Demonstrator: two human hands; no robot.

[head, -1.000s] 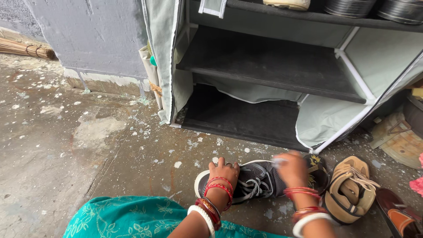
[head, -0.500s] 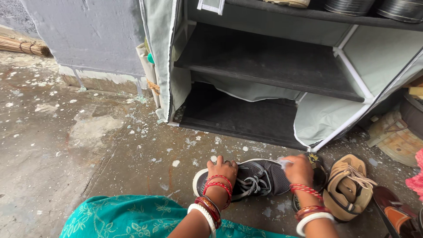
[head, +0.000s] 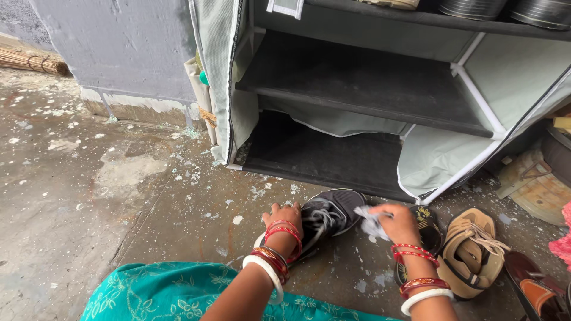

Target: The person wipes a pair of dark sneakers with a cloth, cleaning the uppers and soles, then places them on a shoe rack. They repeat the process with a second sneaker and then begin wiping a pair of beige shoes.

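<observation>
Hands work low on a dirty floor (head: pixel 89 196), seen from the head camera looking down. The left hand (head: pixel 284 219) presses down on the near end of a dark gray shoe (head: pixel 326 215), its fingers bent over the shoe and gripping it. The shoe has white laces and a white sole, and it lies slanted on the floor, its far end pointing up toward a rack (head: pixel 369 89). The right hand (head: pixel 397 223) is closed around a small white cloth (head: pixel 370 221), pinching it just beside the far part of the shoe; I cannot tell if the cloth touches the shoe. Both wrists wear red and white bangles. A teal dress (head: pixel 178 294) with a leaf print covers the bottom of the view. Right of the right hand lies a black sandal (head: pixel 429 221), partly hidden, and next to it a tan shoe (head: pixel 476 252). A brown shoe (head: pixel 535 291) sits at the right edge. The rack is gray-green cloth with dark shelves, and it stands open just behind the shoes. A broom (head: pixel 30 60) lies far off at the left.
</observation>
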